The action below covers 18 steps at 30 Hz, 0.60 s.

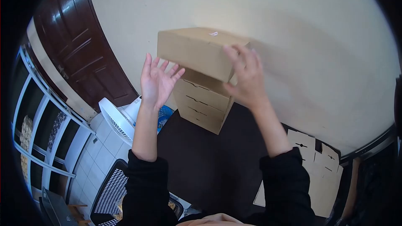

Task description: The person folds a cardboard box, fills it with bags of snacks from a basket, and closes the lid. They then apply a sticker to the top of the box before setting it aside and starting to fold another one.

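Observation:
A large brown cardboard box point(192, 48) stands at the top of a cardboard drawer unit point(201, 104), overhanging a dark gap above the drawers. The unit's front has several drawer faces with notched slots. My left hand point(159, 81) is at the box's lower left front, palm turned up and fingers spread, holding nothing. Beside the right front corner of the box is my right hand point(248, 75), slightly blurred, its fingers apart and curved. It overlaps that corner in this view. A small white mark point(213, 34) shows on the box's top.
Flat cut cardboard sheets point(318, 171) lie on the right of the dark floor covering point(201, 159). At left are a white fan point(115, 119), a blue basket point(165, 116) and a black basket point(111, 188). A pale wall point(293, 12) rises behind, with a brown door point(79, 37).

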Available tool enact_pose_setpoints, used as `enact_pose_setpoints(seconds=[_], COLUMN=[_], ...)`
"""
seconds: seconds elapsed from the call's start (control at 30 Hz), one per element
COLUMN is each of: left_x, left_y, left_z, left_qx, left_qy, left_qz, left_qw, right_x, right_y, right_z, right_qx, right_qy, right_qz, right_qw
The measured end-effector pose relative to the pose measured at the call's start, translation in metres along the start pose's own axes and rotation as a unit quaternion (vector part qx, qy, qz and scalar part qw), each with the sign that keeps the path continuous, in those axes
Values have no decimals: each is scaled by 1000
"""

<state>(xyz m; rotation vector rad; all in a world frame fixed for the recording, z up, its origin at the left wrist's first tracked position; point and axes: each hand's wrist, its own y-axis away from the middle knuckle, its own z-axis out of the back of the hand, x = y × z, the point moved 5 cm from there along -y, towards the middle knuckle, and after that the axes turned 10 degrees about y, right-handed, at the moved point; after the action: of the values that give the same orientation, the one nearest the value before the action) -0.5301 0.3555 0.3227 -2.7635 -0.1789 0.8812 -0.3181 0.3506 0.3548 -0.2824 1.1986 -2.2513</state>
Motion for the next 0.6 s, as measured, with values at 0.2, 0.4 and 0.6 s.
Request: enact_pose_setpoints(seconds=[0.2,0.4,0.6], left_x=[27,78,90], left_y=[-11,-42,-48], left_z=[7,-2,-1], left_qx=[49,176,221], left_qy=[-362,-782,-829], left_qz=[-125,-148,-75], left_qw=[922,579,508], right_x=[-13,-10,-10], right_y=[-44,-44,-41], right_z=[18,19,19], right_qx=[-9,5,16], right_qy=[-5,8,17], right_qz=[1,-2,-15], right_qw=[1000,1000,1000])
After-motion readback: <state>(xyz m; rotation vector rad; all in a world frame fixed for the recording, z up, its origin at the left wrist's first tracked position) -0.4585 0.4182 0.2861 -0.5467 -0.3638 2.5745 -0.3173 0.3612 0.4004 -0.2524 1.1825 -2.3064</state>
